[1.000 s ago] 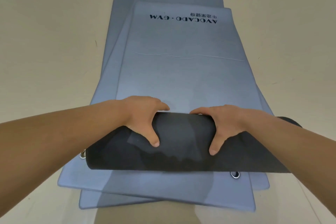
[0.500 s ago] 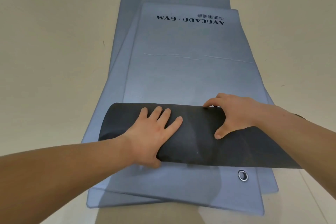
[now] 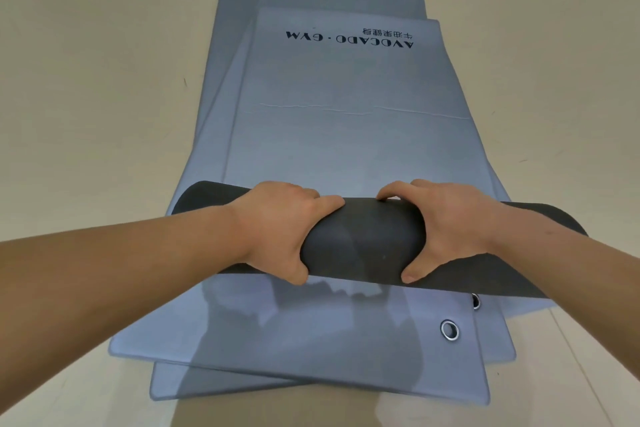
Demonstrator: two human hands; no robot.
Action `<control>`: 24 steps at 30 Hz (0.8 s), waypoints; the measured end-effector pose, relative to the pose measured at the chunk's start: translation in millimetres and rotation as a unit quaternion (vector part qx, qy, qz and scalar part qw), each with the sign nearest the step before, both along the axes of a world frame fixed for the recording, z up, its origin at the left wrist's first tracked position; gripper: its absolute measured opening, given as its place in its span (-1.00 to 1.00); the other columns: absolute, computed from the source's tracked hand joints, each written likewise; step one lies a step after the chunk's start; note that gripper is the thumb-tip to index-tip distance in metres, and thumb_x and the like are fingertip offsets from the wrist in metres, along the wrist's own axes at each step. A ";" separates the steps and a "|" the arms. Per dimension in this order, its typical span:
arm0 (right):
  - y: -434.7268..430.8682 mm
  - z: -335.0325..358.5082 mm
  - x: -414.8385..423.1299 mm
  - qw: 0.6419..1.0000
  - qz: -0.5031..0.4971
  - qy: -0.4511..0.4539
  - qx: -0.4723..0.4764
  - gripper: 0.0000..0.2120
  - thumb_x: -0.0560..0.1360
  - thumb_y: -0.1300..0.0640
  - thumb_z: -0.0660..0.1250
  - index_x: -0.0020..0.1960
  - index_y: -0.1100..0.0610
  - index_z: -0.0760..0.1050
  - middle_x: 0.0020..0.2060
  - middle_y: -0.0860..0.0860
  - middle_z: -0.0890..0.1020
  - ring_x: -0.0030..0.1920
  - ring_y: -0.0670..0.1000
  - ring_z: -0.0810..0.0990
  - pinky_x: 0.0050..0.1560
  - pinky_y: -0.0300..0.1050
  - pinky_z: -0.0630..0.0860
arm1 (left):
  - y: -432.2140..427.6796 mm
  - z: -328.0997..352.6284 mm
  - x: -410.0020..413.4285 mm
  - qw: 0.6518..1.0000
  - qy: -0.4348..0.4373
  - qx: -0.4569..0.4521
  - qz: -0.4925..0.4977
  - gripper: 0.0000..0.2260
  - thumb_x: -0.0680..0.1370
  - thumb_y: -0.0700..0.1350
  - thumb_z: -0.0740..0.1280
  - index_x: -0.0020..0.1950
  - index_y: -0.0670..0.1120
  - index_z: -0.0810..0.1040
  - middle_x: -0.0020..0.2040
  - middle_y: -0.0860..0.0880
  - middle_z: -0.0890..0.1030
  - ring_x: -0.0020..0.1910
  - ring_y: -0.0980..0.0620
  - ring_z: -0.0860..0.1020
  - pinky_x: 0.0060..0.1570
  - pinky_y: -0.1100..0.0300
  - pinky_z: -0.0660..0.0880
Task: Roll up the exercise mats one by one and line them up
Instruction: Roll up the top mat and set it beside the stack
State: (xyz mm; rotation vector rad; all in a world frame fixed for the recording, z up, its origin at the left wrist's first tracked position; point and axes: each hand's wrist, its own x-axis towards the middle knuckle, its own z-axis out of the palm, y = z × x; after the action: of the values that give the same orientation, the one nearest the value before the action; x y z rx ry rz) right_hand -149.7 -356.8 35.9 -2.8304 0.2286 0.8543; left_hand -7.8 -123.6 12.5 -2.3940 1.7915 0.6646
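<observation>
While the left grip (image 3: 277,229) and right grip (image 3: 450,229) clamp the roll (image 3: 363,239), even forward pressure should make it tight, ends square with the mat (image 3: 346,149).

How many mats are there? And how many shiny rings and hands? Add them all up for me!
Mats: 3, the partly rolled top mat, second mat, lowest mat
Metal rings: 2, full ring, half-hidden ring
Hands: 2, left hand, right hand, both gripping the roll
Total: 7
</observation>
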 end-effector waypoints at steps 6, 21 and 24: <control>-7.2 15.3 -6.1 0.998 -0.020 0.008 0.057 0.05 0.07 -0.38 0.63 0.42 -0.43 0.14 0.30 -0.28 0.34 0.28 -0.11 0.43 0.23 0.06 0.54 | -25.4 18.5 20.0 0.986 0.131 0.078 0.060 -0.15 0.21 0.20 0.64 0.42 0.31 0.34 0.10 0.18 0.59 0.04 0.09 0.59 0.09 -0.01 0.63; -27.8 2.3 74.6 0.978 -0.141 0.097 0.121 0.10 0.18 -0.09 0.71 0.55 -0.36 0.18 0.45 -0.11 0.38 0.38 0.12 0.47 0.33 0.21 0.52 | 4.3 13.7 1.2 0.981 -0.167 -0.091 0.047 -0.32 0.54 0.31 0.31 0.55 -0.01 0.33 0.44 -0.08 0.44 0.28 -0.15 0.46 0.20 -0.09 0.49; -16.0 2.6 83.3 0.992 -0.115 0.051 0.016 0.16 0.15 -0.17 0.67 0.59 -0.33 0.10 0.50 -0.06 0.23 0.48 0.18 0.33 0.34 0.27 0.46 | 5.3 -7.3 -13.8 0.985 -0.164 0.018 0.060 0.03 0.50 0.40 0.34 0.69 -0.11 -0.13 0.67 -0.21 0.04 0.60 -0.28 0.14 0.57 -0.21 0.20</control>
State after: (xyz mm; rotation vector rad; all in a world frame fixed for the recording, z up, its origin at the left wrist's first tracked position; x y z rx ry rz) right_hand -66.3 -372.8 38.5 -2.6652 0.5373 0.9406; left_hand -21.6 -118.3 5.2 -2.4296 1.5010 0.2854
